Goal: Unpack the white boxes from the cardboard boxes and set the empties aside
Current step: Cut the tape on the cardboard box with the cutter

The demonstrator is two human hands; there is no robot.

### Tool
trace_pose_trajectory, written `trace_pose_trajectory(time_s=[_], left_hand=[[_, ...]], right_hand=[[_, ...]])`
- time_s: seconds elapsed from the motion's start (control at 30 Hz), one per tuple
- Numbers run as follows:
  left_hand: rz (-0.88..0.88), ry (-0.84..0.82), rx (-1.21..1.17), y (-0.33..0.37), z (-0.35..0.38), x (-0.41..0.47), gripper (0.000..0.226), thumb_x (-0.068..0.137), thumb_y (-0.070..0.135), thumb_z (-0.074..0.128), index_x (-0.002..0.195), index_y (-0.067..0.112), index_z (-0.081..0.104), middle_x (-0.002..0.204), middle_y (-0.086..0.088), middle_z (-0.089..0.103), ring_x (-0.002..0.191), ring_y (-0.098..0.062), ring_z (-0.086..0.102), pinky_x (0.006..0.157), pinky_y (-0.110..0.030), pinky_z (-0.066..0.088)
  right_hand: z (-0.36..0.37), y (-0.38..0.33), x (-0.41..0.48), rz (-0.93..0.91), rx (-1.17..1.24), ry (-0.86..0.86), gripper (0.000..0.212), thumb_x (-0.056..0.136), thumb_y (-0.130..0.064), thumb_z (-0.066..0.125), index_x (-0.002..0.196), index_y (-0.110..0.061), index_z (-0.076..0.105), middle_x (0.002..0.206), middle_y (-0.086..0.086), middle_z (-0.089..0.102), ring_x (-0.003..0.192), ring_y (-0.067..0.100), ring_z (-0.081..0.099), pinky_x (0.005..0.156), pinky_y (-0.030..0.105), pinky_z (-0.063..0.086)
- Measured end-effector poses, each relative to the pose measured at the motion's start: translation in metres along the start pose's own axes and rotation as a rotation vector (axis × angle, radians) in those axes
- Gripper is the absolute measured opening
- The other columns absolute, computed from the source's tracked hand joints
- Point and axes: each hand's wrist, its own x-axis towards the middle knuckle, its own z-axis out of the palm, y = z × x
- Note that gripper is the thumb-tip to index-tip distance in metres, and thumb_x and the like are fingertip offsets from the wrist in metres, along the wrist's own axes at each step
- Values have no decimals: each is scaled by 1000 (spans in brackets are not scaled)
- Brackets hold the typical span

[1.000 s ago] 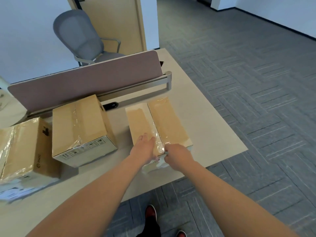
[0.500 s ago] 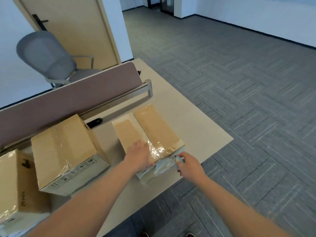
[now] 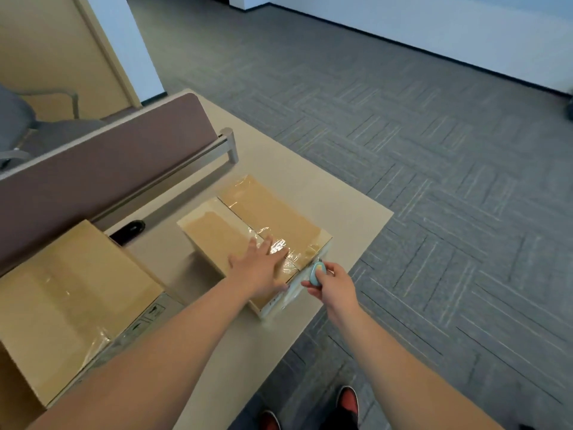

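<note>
Here left hand [image 3: 259, 268] presses flat on box [image 3: 273, 209]; right hand [image 3: 334, 284]'s fingers [image 3: 331, 270] pinch cutter [image 3: 317, 273].

Matt cardboard box [image 3: 214, 240] under glossy tape [image 3: 280, 248]

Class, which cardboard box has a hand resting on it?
The cardboard box at the right edge of the table: the left hand lies flat on its taped top. The left-side box has none.
</note>
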Motion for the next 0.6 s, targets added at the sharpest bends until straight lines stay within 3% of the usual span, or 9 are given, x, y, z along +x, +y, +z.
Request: trace_pose_trajectory(time_s=[0.6], left_hand=[[8,2,-23,-1,5,4,89,83,62,63,151,49,8,164,9,-14,150,-30,-13,106,-75,17]], right_hand=[[8,12,-3,-52,20,33,19,102,-15,54,121,-18,59,104,2,66,84,24,76,66,28,59]])
